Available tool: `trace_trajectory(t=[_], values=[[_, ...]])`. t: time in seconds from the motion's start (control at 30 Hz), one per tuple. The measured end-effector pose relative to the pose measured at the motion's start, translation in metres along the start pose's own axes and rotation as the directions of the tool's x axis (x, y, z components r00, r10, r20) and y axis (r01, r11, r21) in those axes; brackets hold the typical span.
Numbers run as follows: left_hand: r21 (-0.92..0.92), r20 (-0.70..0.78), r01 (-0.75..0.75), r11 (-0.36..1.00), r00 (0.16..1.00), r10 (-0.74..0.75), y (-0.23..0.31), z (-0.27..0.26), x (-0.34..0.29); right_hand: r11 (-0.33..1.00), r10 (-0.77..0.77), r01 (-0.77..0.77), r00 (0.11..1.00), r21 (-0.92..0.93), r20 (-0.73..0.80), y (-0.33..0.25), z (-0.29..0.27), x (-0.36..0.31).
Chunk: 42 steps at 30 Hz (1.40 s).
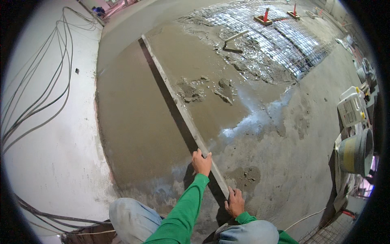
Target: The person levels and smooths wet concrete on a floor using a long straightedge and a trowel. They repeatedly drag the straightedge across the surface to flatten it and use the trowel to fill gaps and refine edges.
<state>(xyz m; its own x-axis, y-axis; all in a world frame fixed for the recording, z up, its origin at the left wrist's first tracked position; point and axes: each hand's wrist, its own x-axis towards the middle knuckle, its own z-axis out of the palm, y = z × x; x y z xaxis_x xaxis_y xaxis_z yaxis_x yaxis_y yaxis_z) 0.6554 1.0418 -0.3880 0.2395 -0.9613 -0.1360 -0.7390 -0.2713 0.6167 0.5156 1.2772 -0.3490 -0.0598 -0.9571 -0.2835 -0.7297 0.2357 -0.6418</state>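
Observation:
A long, straight screed board runs from near my knees toward the far left, over wet concrete. My left hand is closed round the board some way up from its near end. Close to that near end, my right hand grips it too, fingers bent over the edge. The concrete left of the board looks smooth. Just right of it sit rough lumps of mortar. A dark shadow lies along the board's left side.
A white wall with hanging cables stands left. Wire mesh lies at the far right, with red uprights in small frames. A float with a pale handle rests in wet concrete. A bucket and jug stand right.

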Motion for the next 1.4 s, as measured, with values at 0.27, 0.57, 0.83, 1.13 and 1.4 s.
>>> trace_trajectory(t=[0.27,0.57,0.83,1.13,1.4], values=[[-0.018,-0.006,-0.019,1.0,1.0,0.019,0.005,0.006,0.008,0.999,0.032,-0.032,0.999,0.002,-0.008,0.002,-0.002,0.005],[-0.054,-0.045,-0.115,0.992,0.993,0.113,0.015,0.008,0.007,0.998,0.05,-0.05,0.998,0.033,-0.022,0.011,-0.007,0.011],[-0.049,-0.062,-0.07,0.996,0.996,0.067,0.021,0.013,0.012,0.997,-0.038,0.048,0.988,0.066,-0.15,0.011,-0.01,0.013],[-0.078,-0.026,-0.11,0.991,0.994,0.108,0.027,0.01,0.02,0.997,0.047,-0.042,0.996,0.061,-0.075,0.012,-0.009,0.019],[-0.042,0.042,-0.028,0.999,0.999,0.03,0.025,0.013,0.005,0.995,0.083,-0.08,0.995,0.059,-0.055,0.012,-0.016,0.016]])
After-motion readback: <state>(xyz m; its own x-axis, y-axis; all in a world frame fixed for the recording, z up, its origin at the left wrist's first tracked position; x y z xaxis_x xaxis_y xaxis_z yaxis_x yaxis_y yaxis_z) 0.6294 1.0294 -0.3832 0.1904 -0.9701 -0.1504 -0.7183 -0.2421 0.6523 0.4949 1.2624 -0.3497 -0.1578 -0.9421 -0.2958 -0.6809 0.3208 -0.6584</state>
